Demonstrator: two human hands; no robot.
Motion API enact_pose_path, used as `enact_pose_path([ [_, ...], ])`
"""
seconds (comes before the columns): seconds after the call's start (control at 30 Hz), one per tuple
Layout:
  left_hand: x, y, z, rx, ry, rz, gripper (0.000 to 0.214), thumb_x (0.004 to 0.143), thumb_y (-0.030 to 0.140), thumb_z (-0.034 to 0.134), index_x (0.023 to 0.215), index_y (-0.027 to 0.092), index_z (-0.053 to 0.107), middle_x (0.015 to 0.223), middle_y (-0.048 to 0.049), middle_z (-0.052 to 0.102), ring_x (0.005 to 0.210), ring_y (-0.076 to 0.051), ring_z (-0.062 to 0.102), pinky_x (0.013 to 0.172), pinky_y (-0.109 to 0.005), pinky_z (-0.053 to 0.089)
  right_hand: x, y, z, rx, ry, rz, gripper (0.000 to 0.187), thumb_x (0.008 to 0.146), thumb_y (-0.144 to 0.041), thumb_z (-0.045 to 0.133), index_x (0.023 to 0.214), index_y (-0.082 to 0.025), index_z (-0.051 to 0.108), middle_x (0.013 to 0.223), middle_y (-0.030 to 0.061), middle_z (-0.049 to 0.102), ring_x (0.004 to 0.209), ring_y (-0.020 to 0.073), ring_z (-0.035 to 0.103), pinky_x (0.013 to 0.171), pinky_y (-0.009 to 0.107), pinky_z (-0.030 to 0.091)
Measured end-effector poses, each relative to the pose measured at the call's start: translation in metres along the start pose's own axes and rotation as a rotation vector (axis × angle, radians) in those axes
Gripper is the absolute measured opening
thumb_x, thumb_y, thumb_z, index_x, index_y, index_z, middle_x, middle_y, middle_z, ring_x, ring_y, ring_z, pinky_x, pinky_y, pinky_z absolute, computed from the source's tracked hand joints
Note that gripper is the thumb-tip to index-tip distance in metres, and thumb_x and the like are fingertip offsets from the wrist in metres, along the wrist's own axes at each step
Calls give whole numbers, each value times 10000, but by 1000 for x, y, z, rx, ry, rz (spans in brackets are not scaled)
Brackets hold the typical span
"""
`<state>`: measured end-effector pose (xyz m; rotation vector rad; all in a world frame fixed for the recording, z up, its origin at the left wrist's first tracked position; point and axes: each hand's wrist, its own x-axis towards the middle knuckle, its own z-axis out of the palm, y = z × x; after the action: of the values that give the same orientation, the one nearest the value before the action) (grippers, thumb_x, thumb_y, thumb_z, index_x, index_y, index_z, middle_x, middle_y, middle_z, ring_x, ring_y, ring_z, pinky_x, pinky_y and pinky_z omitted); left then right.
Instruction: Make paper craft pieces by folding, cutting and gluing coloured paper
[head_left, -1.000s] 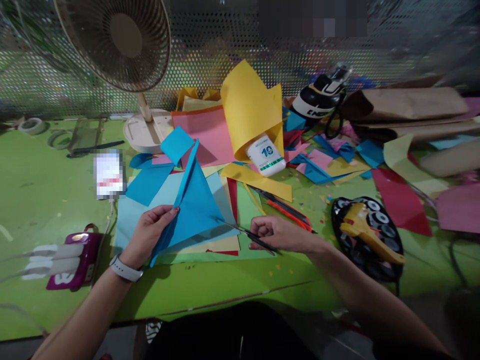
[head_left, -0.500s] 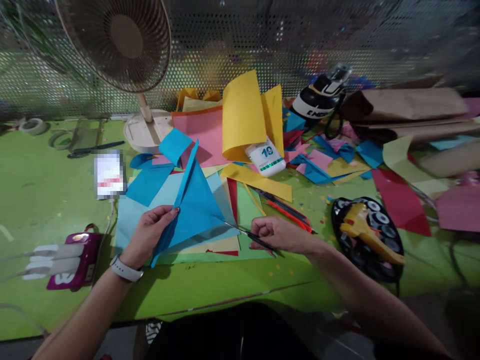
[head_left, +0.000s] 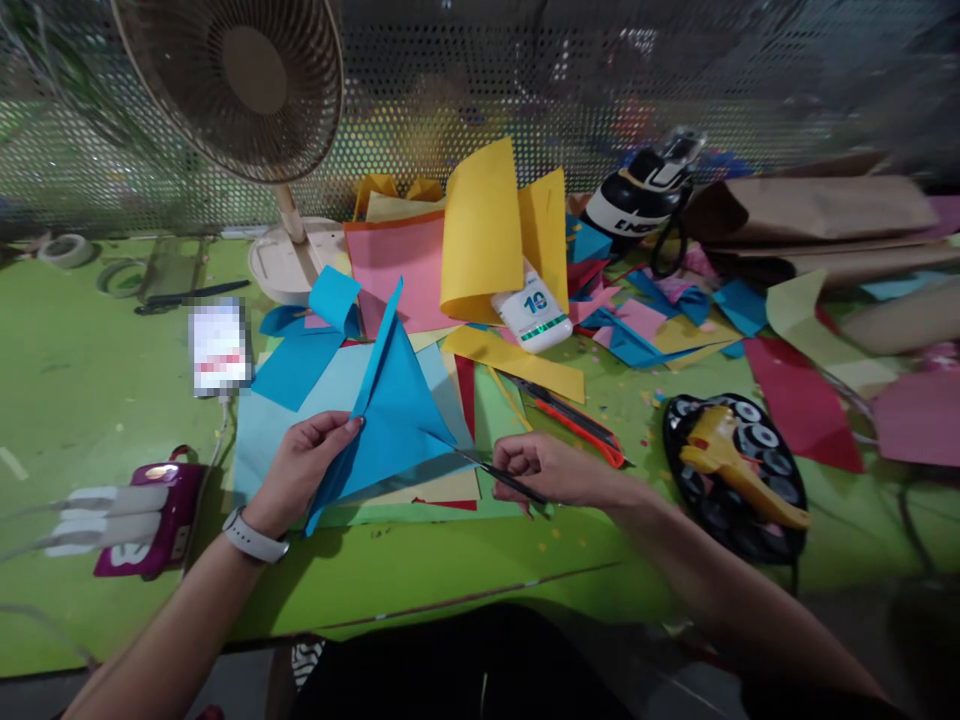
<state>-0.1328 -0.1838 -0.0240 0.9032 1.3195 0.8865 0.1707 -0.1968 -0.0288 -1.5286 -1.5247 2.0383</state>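
My left hand pinches the folded edge of a blue sheet of paper, thumb on top. The sheet is raised over a pile of coloured paper, its folded strip standing tall toward the fan. Closed round the dark handles of a pair of scissors is my right hand. The scissors' blades point left and meet the right edge of the blue sheet, where a slit shows; part of the blades is hidden by the paper. Beneath lie light blue and green sheets.
An orange box cutter lies beyond my right hand. A yellow glue gun rests on a black holder at right. A white bottle, fan, phone, purple power strip, black flask and paper scraps surround the work.
My right hand and the scissors have shifted slightly left, with the blades at the paper's right edge. The blue sheet has moved slightly right, and the slit in it shows more plainly.
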Motion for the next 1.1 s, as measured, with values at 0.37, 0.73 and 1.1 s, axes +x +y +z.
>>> enact_pose_path([
  [0.37,-1,2,2,5,-6,19,339,629,483,841,800,202,761,715,-16,696,580,-105,557,524,-208,444,-3,-4,3,38,23,-3,513,523,-527,867,667,-184,514,498,-68,547,445,61,473,436,189,362],
  [0.73,0,-3,-1,1,-19,35,375,652,485,834,847,173,756,743,-15,680,630,-92,526,558,-184,423,-4,-3,5,-2,39,20,533,488,-530,875,659,-181,510,509,-68,554,446,54,477,430,178,368],
  [1.1,-3,-5,2,122,-69,87,395,683,530,792,845,173,748,711,-10,623,616,-92,476,552,-202,396,-1,1,4,-23,-2,7,499,521,-514,868,678,-180,533,534,-61,570,458,60,484,442,183,376],
])
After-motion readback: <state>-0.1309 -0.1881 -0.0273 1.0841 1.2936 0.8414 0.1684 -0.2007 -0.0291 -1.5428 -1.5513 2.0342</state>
